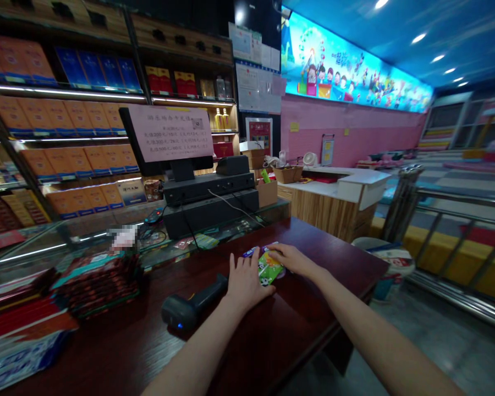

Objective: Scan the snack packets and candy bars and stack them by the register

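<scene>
A small green packet with an orange-yellow patch and black-and-white printing lies on the dark red wooden table. My left hand rests against its left side, fingers spread and thumb stretched along the near edge. At the packet's upper right, my right hand has its fingers bent over the corner, gripping it; the thumb is partly hidden. Behind the packet a purple-blue wrapper shows in part. A black handheld barcode scanner with a blue light lies just left of my left hand, its handle end close to the wrist.
Stacked dark red packs and red-and-blue packages occupy the table's left side. Beyond the table, a monitor with a pink paper sign stands on a glass counter. A stool-like bucket and metal railing are at right.
</scene>
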Demonstrator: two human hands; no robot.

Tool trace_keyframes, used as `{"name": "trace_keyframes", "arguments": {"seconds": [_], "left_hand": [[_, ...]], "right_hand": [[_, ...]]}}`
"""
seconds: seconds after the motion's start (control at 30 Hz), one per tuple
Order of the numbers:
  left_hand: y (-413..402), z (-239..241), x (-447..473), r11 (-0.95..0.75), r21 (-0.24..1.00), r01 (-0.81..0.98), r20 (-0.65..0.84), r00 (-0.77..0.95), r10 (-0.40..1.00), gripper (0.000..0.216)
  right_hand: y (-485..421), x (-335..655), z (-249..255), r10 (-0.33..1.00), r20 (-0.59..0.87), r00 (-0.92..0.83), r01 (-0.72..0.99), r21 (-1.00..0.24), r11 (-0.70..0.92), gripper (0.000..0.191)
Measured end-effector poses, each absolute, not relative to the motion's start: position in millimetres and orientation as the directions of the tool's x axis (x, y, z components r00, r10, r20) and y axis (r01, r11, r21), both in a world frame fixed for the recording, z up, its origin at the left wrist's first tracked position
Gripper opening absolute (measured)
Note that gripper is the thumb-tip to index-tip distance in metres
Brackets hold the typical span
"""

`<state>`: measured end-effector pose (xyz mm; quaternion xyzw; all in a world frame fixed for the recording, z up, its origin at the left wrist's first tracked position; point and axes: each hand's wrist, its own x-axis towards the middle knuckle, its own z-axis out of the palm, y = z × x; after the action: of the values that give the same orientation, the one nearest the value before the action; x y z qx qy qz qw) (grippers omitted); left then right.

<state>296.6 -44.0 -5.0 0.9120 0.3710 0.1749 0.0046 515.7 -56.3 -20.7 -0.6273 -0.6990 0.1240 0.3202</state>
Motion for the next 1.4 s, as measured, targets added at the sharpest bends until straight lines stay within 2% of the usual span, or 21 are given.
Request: {"name": "trace_keyframes", "arguments": {"seconds": [0.17, 0.37, 0.43, 0.7, 1.1, 1.3, 1.4], "left_hand": [[-36.2, 1.1, 288.7, -0.687, 0.167, 0.707, 0.247, 0.645, 0.724, 0.1], [-25.3, 6.4, 281.0, -0.659, 0.225, 0.718, 0.162, 0.639, 0.752, 0.099], [-20.9, 6.9, 278.6, -0.657, 0.244, 0.713, 0.145, 0.643, 0.752, 0.1], [-13.3, 12.9, 265.4, -0.687, 0.263, 0.677, 0.179, 0.666, 0.724, 0.096], [4.7, 36.9, 191.7, -0.711, 0.326, 0.623, 0.297, 0.647, 0.702, 0.084], [18.7, 35.5, 142.0, -0.7, 0.338, 0.629, 0.369, 0.596, 0.714, 0.084], [22.0, 34.5, 116.8, -0.673, 0.39, 0.629, 0.373, 0.56, 0.74, 0.083]], "right_hand": [[-65.1, 515.7, -21.1, 0.961, 0.275, 0.028, 0.76, -0.63, 0.158, 0.052], [-75.4, 518.5, -23.2, 0.977, 0.211, -0.019, 0.704, -0.692, 0.162, 0.095], [-78.0, 518.3, -22.7, 0.978, 0.204, -0.033, 0.686, -0.707, 0.171, 0.1], [-77.9, 511.5, -19.7, 0.968, 0.251, -0.01, 0.651, -0.733, 0.196, 0.088], [-58.1, 453.5, 4.1, 0.889, 0.457, -0.041, 0.648, -0.665, 0.371, 0.079], [-38.1, 407.7, 11.5, 0.867, 0.496, -0.054, 0.57, -0.697, 0.434, 0.074], [-28.9, 383.7, 14.9, 0.882, 0.467, -0.057, 0.473, -0.765, 0.436, 0.074]]}}
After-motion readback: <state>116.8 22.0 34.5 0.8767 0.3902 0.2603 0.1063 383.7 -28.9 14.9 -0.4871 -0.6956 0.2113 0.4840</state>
